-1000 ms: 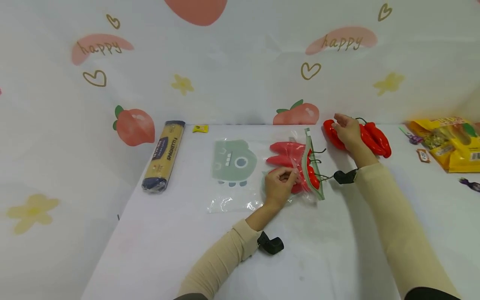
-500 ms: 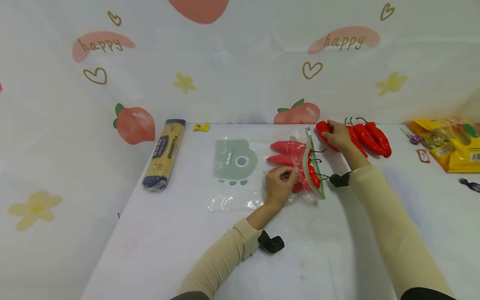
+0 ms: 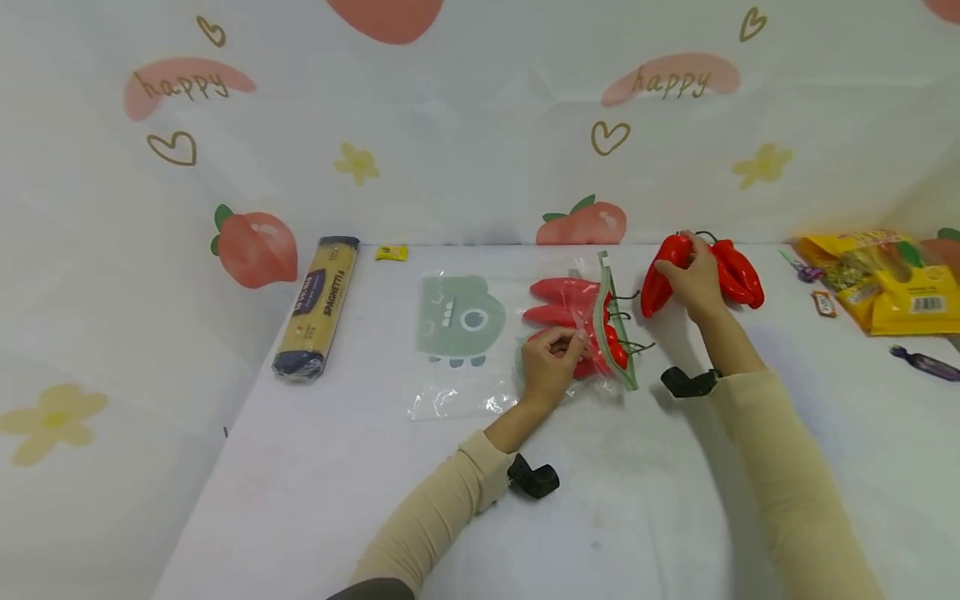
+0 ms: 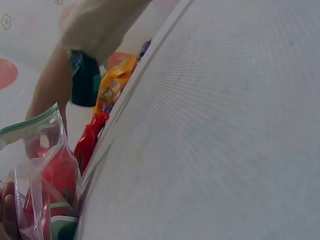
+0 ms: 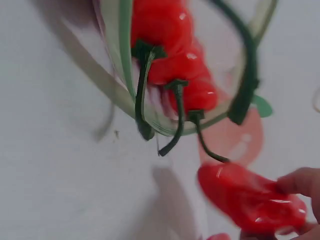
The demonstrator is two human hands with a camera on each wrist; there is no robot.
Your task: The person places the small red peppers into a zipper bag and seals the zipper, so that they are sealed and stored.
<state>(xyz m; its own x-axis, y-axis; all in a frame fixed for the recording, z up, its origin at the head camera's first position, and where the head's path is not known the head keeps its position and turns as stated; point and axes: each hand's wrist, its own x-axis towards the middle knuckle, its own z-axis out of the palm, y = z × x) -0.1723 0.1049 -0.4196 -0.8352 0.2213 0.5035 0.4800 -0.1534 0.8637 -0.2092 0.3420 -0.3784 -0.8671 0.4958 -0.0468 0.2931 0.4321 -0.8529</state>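
Note:
A clear zip bag [image 3: 606, 312] with a green closure edge and a printed green monster lies on the white table. Several red peppers [image 3: 558, 292] are inside it, their dark stems [image 5: 180, 117] poking out of the open mouth. My left hand [image 3: 547, 367] pinches the bag's near side just behind the mouth; in the left wrist view its fingers [image 4: 9, 212] press the plastic. To the right of the mouth, my right hand [image 3: 696, 283] holds another red pepper [image 3: 657, 287] between thumb and fingers, tip pointing down. The right wrist view shows this pepper [image 5: 245, 200] beside the bag's opening.
More red peppers [image 3: 738, 275] lie behind my right hand. A yellow snack bag [image 3: 892, 292] and small wrapped candies [image 3: 823, 303] are at the right. A spaghetti pack [image 3: 317, 308] and a small yellow packet [image 3: 392, 252] sit at the left back. A patterned sheet [image 3: 465, 125] rises behind.
My right hand has gone from hovering over the loose peppers to gripping one, and has tilted it tip-down. The left hand keeps its pinch on the bag. The head view has shifted slightly.

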